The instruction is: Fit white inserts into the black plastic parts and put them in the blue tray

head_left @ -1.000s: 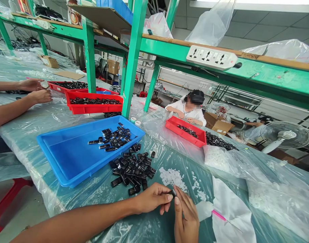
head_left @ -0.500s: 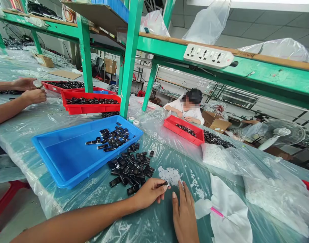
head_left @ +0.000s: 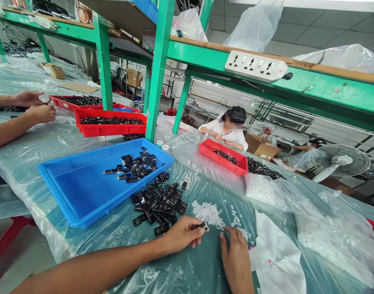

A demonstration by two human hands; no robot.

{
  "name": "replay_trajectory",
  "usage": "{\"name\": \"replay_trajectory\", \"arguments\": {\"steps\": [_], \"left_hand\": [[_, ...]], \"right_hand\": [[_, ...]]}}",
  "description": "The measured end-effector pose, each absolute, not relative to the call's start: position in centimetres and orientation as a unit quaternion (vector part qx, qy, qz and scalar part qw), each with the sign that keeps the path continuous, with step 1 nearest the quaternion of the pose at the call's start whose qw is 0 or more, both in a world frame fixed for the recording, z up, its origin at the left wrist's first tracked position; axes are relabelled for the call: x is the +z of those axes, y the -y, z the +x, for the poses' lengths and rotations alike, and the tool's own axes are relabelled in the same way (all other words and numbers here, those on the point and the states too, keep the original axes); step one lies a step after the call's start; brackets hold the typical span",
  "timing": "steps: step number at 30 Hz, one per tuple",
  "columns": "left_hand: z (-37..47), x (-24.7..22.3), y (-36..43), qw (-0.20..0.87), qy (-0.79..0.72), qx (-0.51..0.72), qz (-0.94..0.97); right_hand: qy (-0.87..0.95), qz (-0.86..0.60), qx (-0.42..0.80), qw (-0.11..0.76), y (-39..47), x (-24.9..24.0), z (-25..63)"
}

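In the head view, the left hand pinches a black piece between thumb and forefinger, just above the table, with the piece's light end pointing away from the palm. The right hand is palm down to the right of it, well apart from the piece, its fingers together and bent, their tips at the near edge of the white bits. Whether it grips anything under the fingertips I cannot tell.

Just beyond the left hand lies the heap of similar black pieces, close against the near right side of the blue tray; more of them lie in that tray's right end. To the right of the right hand is a white sheet, a pink stick on it, partly hidden.

Across the table a co-worker in a white top sits bent behind a red tray holding dark pieces, hands near each other. A plastic bag of white stuff lies nearer, beside a dark pile. At the far left, another person's hands hold a small pale disc beside filled red trays.
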State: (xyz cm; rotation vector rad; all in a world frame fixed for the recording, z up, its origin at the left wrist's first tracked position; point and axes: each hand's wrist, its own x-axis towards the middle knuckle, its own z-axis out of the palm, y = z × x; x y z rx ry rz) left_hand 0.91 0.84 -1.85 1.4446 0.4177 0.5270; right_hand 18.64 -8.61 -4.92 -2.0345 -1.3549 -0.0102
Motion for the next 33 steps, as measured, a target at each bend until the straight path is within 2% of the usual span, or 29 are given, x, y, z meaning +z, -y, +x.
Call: {"name": "replay_trajectory", "arguments": {"steps": [8,15,21,26,33], "left_hand": [[0.9,-2.3,-0.4,0.748,-0.131,0.185,0.624],[1.0,-2.4,-0.4,0.765,-0.119,0.18,0.607],[1.0,-2.3,-0.2,0.752,-0.114,0.179,0.624],[1.0,-2.4,-0.3,0.746,-0.113,0.195,0.627],[1.0,-2.1,-0.2,0.729,-0.111,0.209,0.642]], "right_hand": [[0.505,-0.764,0.076,0.395,8.8,-3.8,18.6],[0.472,-0.686,0.195,0.518,8.6,-3.3,17.0],[0.304,-0.634,0.331,0.63,8.9,-2.4,14.9],[0.286,-0.614,0.376,0.632,9.1,-2.0,14.1],[0.289,-0.62,0.37,0.629,9.0,-2.1,13.9]]}}
